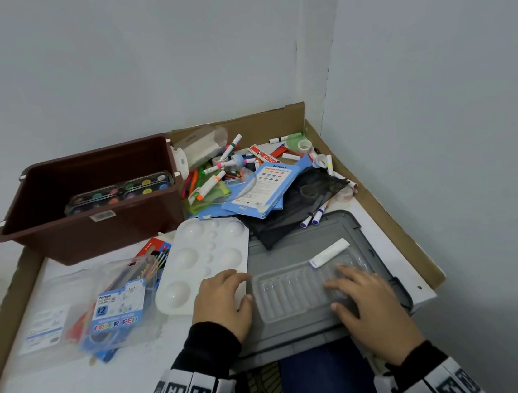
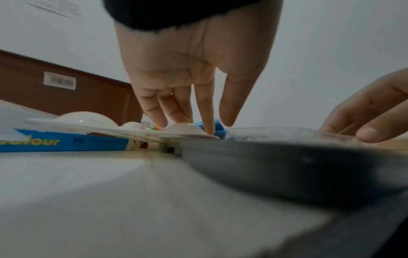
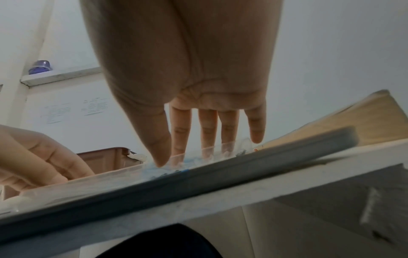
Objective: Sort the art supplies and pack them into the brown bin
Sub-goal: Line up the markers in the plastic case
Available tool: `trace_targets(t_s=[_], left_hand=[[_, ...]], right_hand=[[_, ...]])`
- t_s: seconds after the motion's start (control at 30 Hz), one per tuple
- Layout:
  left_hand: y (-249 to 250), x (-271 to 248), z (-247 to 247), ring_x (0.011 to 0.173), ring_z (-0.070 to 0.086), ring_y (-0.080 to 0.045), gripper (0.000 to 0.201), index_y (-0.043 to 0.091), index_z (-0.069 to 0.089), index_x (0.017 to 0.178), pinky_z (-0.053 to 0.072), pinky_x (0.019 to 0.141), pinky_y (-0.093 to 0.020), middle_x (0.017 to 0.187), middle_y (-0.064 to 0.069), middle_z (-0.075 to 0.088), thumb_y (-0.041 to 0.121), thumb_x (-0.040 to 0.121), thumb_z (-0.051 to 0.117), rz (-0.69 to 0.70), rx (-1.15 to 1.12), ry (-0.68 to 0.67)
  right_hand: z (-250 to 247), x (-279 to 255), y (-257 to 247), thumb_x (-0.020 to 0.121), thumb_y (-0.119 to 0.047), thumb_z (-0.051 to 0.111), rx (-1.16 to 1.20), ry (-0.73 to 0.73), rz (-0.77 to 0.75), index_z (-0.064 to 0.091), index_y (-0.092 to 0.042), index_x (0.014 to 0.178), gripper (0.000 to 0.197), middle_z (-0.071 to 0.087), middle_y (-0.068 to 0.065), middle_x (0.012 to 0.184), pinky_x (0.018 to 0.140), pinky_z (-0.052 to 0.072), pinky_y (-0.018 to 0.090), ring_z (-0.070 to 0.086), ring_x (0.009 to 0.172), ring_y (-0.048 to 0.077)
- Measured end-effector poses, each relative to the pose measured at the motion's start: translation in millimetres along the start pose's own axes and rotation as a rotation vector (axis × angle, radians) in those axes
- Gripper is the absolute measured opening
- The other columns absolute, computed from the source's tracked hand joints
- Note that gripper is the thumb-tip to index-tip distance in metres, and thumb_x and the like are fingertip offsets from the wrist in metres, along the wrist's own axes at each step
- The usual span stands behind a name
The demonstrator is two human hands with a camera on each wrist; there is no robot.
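Observation:
The brown bin (image 1: 91, 223) stands at the back left with a round-pan watercolour set (image 1: 120, 192) inside. A clear ribbed plastic tray (image 1: 295, 289) lies on a grey lid (image 1: 321, 234). My right hand (image 1: 354, 292) rests on the tray's right part, fingers straight, thumb at its near edge; the right wrist view shows the hand (image 3: 198, 136) with its fingertips on the tray (image 3: 110, 178). My left hand (image 1: 227, 295) lies flat across the corner of a white paint palette (image 1: 203, 258) and touches the tray's left edge. In the left wrist view its fingertips (image 2: 207, 129) press the palette (image 2: 88, 120).
A heap of markers (image 1: 216, 175), a blue pencil box (image 1: 266, 185), a black mesh pouch (image 1: 302, 214) and tape rolls (image 1: 305, 145) fills the back right. A colour pen pack (image 1: 120, 301) lies left. A white tube (image 1: 329, 252) sits on the lid. Cardboard walls (image 1: 383, 213) edge the table.

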State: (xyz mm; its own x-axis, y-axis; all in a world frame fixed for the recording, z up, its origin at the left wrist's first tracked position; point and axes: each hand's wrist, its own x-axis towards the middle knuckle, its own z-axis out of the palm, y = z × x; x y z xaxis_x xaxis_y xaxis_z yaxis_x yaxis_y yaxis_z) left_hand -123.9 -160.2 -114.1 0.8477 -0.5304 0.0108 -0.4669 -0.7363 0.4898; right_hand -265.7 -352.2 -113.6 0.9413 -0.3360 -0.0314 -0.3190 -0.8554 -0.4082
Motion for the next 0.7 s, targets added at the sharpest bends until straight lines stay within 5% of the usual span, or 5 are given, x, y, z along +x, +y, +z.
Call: trace_targets(t_s=[0.13, 0.43, 0.7], left_hand=[[-12.0, -3.8, -5.2, 0.125, 0.035, -0.017, 0.041, 0.03, 0.049, 0.128, 0.024, 0.101, -0.021, 0.14, 0.008, 0.04, 0.022, 0.088, 0.049, -0.038, 0.112, -0.045], [-13.3, -12.6, -10.2, 0.12, 0.042, -0.014, 0.044, 0.033, 0.049, 0.128, 0.033, 0.093, -0.023, 0.133, 0.011, 0.045, 0.016, 0.088, 0.043, -0.065, 0.206, 0.009], [-8.2, -10.8, -3.6, 0.139, 0.018, -0.009, 0.057, 0.027, 0.024, 0.144, 0.01, 0.112, -0.023, 0.151, 0.007, 0.024, 0.043, 0.092, 0.043, 0.129, 0.118, -0.105]], right_hand=[[-0.2, -3.0, -1.5, 0.09, -0.035, 0.052, 0.003, -0.022, 0.002, 0.051, -0.043, 0.122, 0.032, 0.031, -0.017, 0.146, 0.109, 0.014, 0.025, 0.025, 0.135, 0.007], [2.9, -3.3, -13.4, 0.088, -0.037, 0.054, 0.018, -0.052, -0.046, 0.054, -0.048, 0.114, 0.029, 0.037, -0.021, 0.14, 0.101, 0.017, 0.02, 0.029, 0.129, 0.003], [-2.3, 16.6, -6.2, 0.087, -0.023, 0.057, 0.067, 0.005, -0.067, 0.06, -0.033, 0.113, 0.028, 0.043, -0.012, 0.14, 0.106, 0.024, 0.021, 0.034, 0.131, 0.006]])
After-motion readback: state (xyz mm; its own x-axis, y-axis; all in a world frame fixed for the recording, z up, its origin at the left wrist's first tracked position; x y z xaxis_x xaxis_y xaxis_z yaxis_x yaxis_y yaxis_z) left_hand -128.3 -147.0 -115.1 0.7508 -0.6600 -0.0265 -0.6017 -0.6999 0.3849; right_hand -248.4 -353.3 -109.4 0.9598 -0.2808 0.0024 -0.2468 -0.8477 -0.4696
